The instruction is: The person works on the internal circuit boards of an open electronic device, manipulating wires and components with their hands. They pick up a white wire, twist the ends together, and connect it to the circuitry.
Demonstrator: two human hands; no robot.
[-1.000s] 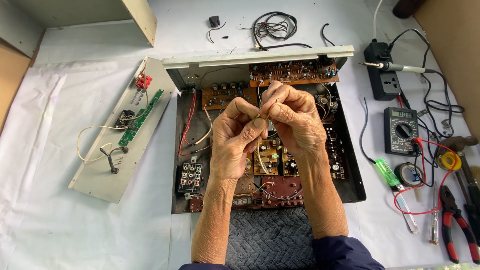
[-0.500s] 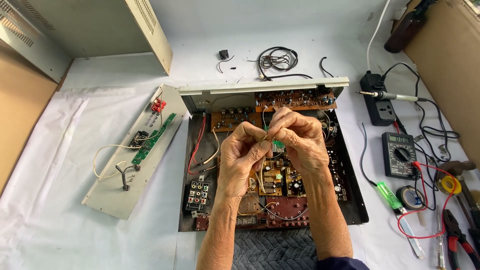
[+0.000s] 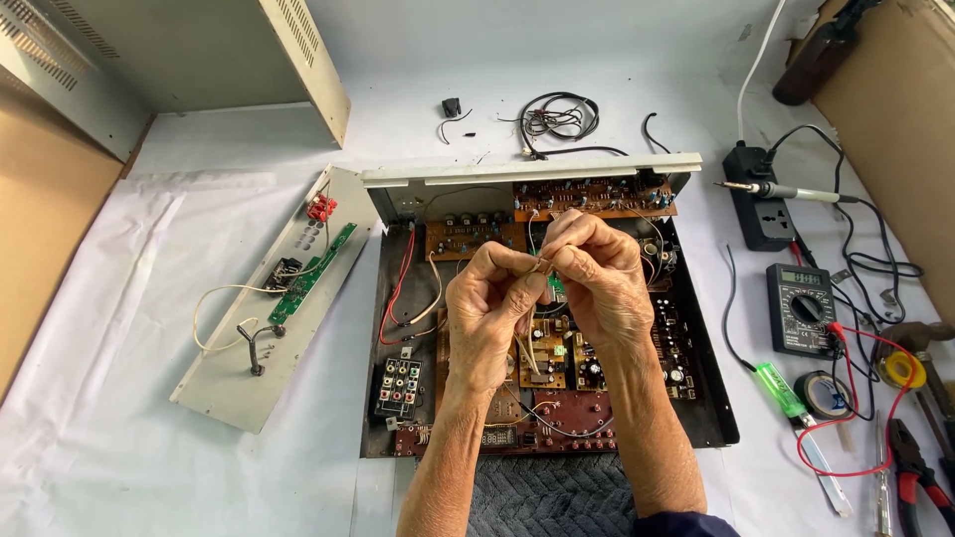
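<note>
On the left of the white-covered bench [image 3: 119, 438] lies a detached grey panel [image 3: 234, 383] with a green circuit strip [image 3: 310, 273]. Beside it sits the open amplifier chassis [image 3: 711, 398], boards exposed. Above its middle, the left hand [image 3: 487, 313] and right hand [image 3: 597, 278] meet, fingers pinched narrow on thin wires [image 3: 537, 267] rising from the boards. Further right lie a soldering iron [image 3: 781, 191], a black multimeter [image 3: 804, 308], a green tester [image 3: 778, 388] and red-handled pliers [image 3: 920, 472].

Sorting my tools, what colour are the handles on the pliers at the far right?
Red and black handles on the pliers, seen in the head view.
</note>
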